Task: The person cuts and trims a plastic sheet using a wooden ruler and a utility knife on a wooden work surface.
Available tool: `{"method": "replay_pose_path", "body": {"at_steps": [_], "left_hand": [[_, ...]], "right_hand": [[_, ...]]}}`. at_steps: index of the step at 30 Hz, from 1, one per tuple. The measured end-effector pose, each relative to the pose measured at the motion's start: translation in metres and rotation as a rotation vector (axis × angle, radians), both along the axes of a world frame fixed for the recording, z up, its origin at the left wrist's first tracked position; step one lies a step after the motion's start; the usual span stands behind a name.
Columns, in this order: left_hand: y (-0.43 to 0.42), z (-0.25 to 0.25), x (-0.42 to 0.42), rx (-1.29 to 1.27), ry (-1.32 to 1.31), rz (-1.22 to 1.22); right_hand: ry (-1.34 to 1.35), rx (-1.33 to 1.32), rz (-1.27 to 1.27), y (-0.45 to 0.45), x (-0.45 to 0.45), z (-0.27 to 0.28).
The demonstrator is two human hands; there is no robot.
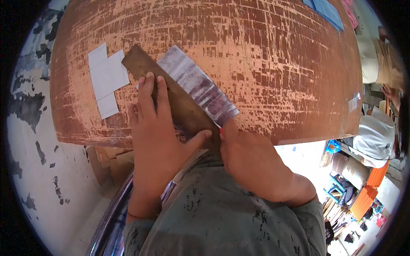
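A dark metal straightedge (181, 102) lies diagonally across the scratched brown table (265, 55). My left hand (156, 128) presses on it with fingers spread. Along the straightedge's right side shows a silvery, purple-streaked strip (198, 85). My right hand (252, 160) is closed round a small red-handled tool (221, 131), mostly hidden by the fingers; its tip is at the strip's lower end, against the straightedge. To the left lies a white cut-out sheet (107, 80) with drawn lines.
Blue folded material (325, 13) lies at the table's top right, and a small clear piece (354, 102) near its right edge. A person in white (373, 136) is at the far right, near a blue stool (335, 189) and orange stacks (364, 202).
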State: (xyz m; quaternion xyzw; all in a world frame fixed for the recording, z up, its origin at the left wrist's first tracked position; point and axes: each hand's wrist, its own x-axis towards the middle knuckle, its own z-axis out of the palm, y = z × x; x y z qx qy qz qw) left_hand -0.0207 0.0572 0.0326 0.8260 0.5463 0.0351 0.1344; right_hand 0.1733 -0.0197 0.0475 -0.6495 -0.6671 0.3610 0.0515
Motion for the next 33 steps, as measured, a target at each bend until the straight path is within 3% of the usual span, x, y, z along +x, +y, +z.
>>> {"method": "replay_pose_path", "body": {"at_steps": [7,17,20,22,27,33], "left_hand": [[-0.001,0.0,0.001,0.023,0.021,-0.01],[-0.002,-0.002,-0.002,0.047,0.034,-0.02],[-0.001,0.004,-0.001,0.03,0.025,-0.026],[-0.003,0.004,-0.003,0.008,0.009,-0.028],[-0.003,-0.006,-0.008,0.072,-0.081,-0.043],[-0.005,-0.009,-0.011,0.123,-0.068,-0.059]], "right_hand": [[-0.079,-0.143,0.045,-0.012,0.006,0.012],[-0.081,-0.077,0.05,-0.038,0.025,0.013],[-0.018,-0.084,-0.039,-0.051,0.038,0.027],[0.019,0.046,-0.168,-0.067,0.044,0.026],[0.072,0.136,-0.119,-0.103,0.045,-0.016],[0.24,-0.005,-0.341,-0.107,0.036,-0.02]]}}
